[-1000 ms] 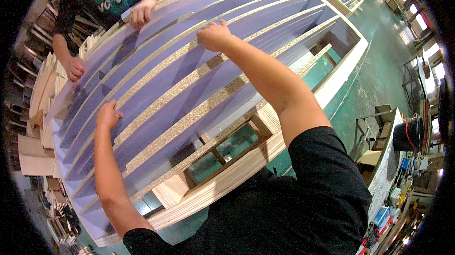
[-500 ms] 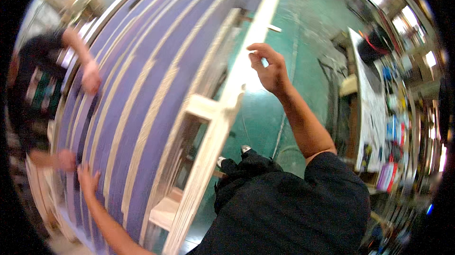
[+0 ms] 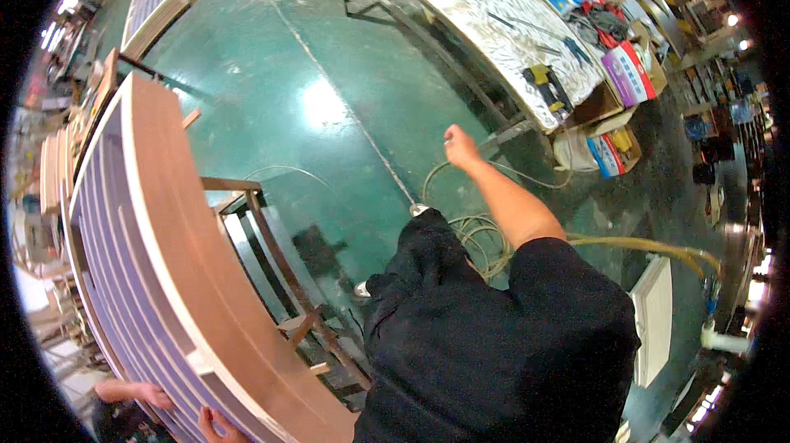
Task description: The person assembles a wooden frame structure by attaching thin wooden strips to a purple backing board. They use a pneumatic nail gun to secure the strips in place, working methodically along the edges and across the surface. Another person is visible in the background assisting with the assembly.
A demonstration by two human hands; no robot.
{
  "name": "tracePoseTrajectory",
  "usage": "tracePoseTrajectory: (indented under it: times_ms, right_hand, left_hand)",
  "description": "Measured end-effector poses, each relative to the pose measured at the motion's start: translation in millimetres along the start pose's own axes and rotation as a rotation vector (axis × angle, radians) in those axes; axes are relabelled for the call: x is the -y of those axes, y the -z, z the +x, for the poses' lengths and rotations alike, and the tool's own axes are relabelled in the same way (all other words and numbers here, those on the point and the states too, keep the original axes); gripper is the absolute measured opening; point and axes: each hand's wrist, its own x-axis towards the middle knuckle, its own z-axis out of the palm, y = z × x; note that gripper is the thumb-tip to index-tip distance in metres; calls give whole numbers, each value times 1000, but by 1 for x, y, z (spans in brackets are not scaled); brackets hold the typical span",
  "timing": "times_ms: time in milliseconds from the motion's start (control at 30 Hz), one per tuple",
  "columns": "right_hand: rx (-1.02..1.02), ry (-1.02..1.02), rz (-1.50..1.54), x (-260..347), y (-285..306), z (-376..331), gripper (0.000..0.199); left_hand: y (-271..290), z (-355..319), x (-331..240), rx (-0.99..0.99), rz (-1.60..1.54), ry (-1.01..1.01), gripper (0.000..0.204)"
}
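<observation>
the left hand (image 3: 216,425) grasps the lower edge of the upended wooden panel (image 3: 177,278), the right hand (image 3: 461,147) hangs released well away from the panel, so the panel may tip.

shirt: black, short-sleeved | trousers: black | forearms: bare | hands: no gloves

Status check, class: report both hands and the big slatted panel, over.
Left hand touching the lower edge of the large wooden panel with purple slats. Right hand free in the air, holding nothing. Coiled hose on the green floor by the feet.
</observation>
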Motion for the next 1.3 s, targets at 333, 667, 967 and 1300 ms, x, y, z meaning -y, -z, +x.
tracePoseTrajectory:
  times_ms: [333, 667, 967, 1300]
  right_hand:
    - [-548, -164, -581, -174, 204, 131, 42]
    - [-41, -207, -554, -217, 245, 243, 59]
    - [495, -387, 325, -35, 207, 63, 13]
    - [1122, 23, 773, 317, 112, -243, 21]
  left_hand:
    - [-218, -21, -368, 854, -749, 341, 30]
    - [-249, -151, -342, 1068, -565, 614, 36]
    - [-286, -185, -335, 797, -820, 564, 38]
    - [-257, -245, -257, 451, -1043, 482, 24]
